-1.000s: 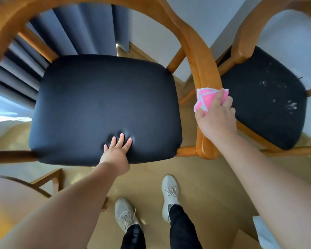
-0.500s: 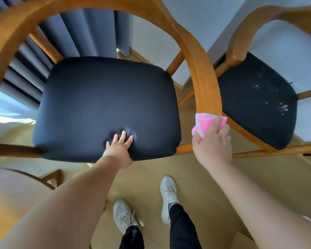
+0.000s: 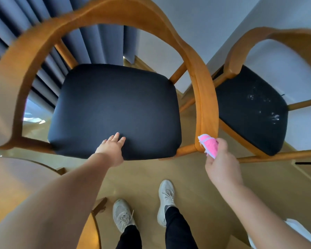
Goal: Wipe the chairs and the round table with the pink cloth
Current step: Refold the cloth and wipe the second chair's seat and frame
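Observation:
A wooden armchair (image 3: 207,97) with a black padded seat (image 3: 115,108) stands right in front of me. My left hand (image 3: 111,150) lies flat, fingers spread, on the seat's front edge. My right hand (image 3: 223,164) grips the folded pink cloth (image 3: 209,145) and presses it against the front end of the chair's right armrest. A second wooden chair (image 3: 233,56) stands to the right; its black seat (image 3: 250,108) carries white dusty marks. The round wooden table (image 3: 11,177) shows at the lower left, partly behind my left arm.
Dark blue curtains (image 3: 101,45) hang behind the chairs and a white wall (image 3: 196,24) runs on the right. My feet in light sneakers (image 3: 166,194) stand on the pale wood floor just before the chair. A white object (image 3: 294,225) lies at the lower right.
My right hand has slid the pink cloth down the right armrest from its middle to its front end. The left hand has stayed on the seat's front edge.

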The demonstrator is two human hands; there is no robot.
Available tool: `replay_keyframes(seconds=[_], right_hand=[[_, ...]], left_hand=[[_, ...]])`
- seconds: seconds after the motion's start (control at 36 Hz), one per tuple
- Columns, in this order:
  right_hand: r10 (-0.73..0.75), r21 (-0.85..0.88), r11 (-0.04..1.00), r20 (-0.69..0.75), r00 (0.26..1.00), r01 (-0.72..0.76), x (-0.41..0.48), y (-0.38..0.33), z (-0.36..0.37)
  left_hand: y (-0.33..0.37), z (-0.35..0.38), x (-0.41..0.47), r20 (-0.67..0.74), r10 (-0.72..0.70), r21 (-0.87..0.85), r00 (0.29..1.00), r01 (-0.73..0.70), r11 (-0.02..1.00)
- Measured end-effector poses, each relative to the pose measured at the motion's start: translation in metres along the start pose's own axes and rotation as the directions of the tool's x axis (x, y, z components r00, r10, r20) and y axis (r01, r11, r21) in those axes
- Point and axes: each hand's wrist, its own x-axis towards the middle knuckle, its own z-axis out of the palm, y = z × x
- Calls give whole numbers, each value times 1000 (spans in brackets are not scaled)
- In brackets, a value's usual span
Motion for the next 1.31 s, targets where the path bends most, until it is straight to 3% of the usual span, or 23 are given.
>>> replay_keyframes(seconds=[0.17, 0.28, 0.36, 0.44, 0.58, 0.75, 0.83, 0.92, 1.0, 1.06, 1.19, 1.31], right_hand=[[-348, 111, 929, -57, 936, 353, 33, -46, -9], [-461, 244, 854, -56, 886, 460, 68, -96, 0], [-543, 201, 814, -67, 837, 544, 93, -128, 8], [-705, 7, 707, -78, 705, 707, 118, -158, 10], [-928, -335, 347, 16, 373, 876, 174, -205, -1], [-994, -545, 2, 91, 62, 839, 239, -250, -15], [-984, -607, -148, 171, -53, 781, 265, -272, -23], [-945, -678, -296, 310, -104, 673, 286, -296, -25], [-919, -712, -384, 358, -167, 588, 301, -323, -26], [-912, -730, -407, 361, -196, 549, 305, -341, -28], [-901, -742, -428, 395, -180, 516, 310, -381, -27], [-864, -730, -502, 405, -297, 463, 317, -402, -20]], left_hand=[[-27, -13, -8, -67, -50, 13, 997, 51, 999], [-40, -18, -7, -109, -59, 23, 992, 62, 998], [-47, -24, -3, -164, -58, 32, 985, 64, 997], [-52, -26, 8, -209, -69, 58, 976, 83, 995], [-50, -26, 31, -228, -133, 43, 965, 146, 988], [-23, -28, 63, -222, -212, -50, 952, 206, 977], [-13, -32, 80, -210, -268, -171, 940, 235, 957], [-1, -29, 94, -149, -323, -276, 935, 275, 921], [11, -25, 104, -108, -366, -278, 924, 325, 904], [12, -23, 107, -118, -385, -276, 916, 342, 898], [14, -24, 110, -98, -400, -278, 911, 361, 890], [16, -29, 112, -48, -408, -272, 912, 381, 883]])
